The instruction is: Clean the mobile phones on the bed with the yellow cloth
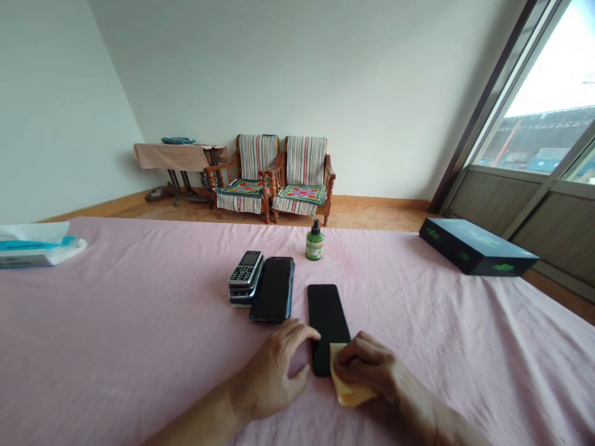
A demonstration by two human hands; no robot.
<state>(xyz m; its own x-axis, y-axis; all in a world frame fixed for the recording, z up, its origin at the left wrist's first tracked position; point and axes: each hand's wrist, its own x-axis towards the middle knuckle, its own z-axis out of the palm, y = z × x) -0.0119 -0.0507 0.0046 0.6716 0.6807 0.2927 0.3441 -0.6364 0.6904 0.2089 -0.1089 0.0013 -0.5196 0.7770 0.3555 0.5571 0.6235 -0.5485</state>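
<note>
A black smartphone [326, 316] lies screen up on the pink tablecloth [139, 322] in front of me. My left hand [274, 371] grips its near left edge, thumb and fingers curled against the side. My right hand [365, 362] is closed on a folded yellow cloth [348, 390] and presses it on the phone's near right corner. To the left lies a stack of keypad phones [245, 275] beside stacked dark smartphones [273, 289]. A small green spray bottle [315, 241] stands upright behind them.
A dark flat box [476, 246] rests at the table's right edge. A tissue pack [37, 244] lies at the far left. Two striped wooden armchairs [274, 179] and a small side table [179, 158] stand against the back wall. A window fills the right.
</note>
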